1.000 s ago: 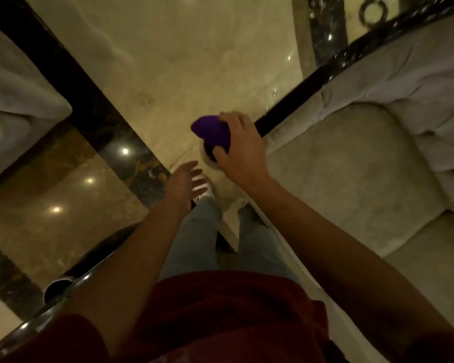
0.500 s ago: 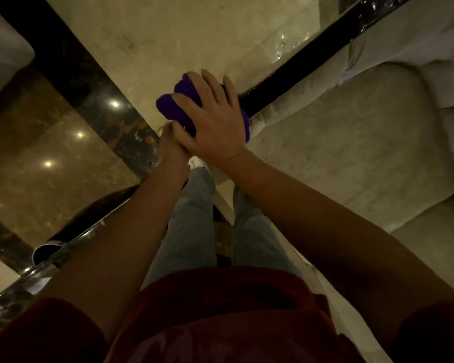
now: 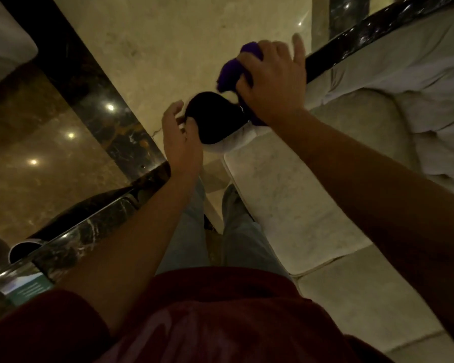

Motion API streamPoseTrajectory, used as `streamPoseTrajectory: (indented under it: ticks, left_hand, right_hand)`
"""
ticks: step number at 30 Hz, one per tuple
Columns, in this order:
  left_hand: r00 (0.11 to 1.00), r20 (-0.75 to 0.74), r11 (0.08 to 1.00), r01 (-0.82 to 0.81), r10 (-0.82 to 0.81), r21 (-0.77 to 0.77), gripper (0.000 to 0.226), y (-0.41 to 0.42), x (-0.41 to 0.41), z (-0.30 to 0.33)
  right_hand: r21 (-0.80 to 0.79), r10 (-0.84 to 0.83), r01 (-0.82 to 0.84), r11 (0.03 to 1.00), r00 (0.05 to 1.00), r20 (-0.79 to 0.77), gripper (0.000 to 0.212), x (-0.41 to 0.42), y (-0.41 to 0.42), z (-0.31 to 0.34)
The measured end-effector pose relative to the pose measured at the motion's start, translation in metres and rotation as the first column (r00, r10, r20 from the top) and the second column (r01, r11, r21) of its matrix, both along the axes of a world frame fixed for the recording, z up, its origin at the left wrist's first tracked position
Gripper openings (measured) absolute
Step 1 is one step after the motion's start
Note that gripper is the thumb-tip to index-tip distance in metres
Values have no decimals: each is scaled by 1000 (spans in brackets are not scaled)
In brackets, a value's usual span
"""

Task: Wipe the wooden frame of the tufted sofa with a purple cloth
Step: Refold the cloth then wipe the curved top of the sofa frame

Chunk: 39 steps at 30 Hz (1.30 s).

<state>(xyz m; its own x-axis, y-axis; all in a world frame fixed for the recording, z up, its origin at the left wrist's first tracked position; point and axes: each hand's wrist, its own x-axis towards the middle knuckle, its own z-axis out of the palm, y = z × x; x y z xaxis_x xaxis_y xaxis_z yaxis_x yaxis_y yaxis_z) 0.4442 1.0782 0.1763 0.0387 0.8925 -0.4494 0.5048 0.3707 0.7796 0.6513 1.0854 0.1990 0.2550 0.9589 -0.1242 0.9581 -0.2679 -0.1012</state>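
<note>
My right hand (image 3: 270, 79) is shut on a bunched purple cloth (image 3: 230, 72) and presses it onto the dark glossy wooden frame (image 3: 364, 35) along the top of the pale sofa's arm. Part of the cloth pokes out past my fingers toward the floor, and my index finger is lifted. My left hand (image 3: 180, 142) is open, its fingers and thumb resting against the side of the frame's dark rounded end (image 3: 212, 116), just left of the cloth. The pale sofa seat cushion (image 3: 286, 200) lies below my right forearm.
Polished marble floor with a dark inlaid band (image 3: 89, 87) spreads to the left. A dark glossy marble-topped edge (image 3: 71, 239) crosses the lower left. Another pale upholstered piece (image 3: 5, 48) shows at the top left. My legs stand close against the sofa front.
My right hand has slid the cloth up and right along the frame, uncovering the dark rounded end. My left hand has come out from under it and now rests on that end.
</note>
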Motion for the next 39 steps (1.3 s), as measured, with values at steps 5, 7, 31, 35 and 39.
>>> streamPoseTrajectory:
  ticks: [5,7,31,35,39]
  left_hand:
    - [972,-117,950,227,-206,214,43,0,30,16]
    - [942,-191,908,322,-278,267,39,1,38,16]
    - [732,-415,685,670,-541,288,35,31,268,31]
    - [666,-569,676,696,-482,242,41,29,297,29]
    - [647,-605,674,701,-463,233,38,28,304,27]
  right_hand:
    - [27,-161,160,987,987,28,50,61,-4,24]
    - [64,-172,169,984,984,40,49,76,-8,27]
    - [160,-260,263,951,965,-42,43,284,-25,19]
    - [163,-240,239,957,971,-15,39,313,-28,19]
    - [174,-214,210,962,977,2,42,344,-40,28]
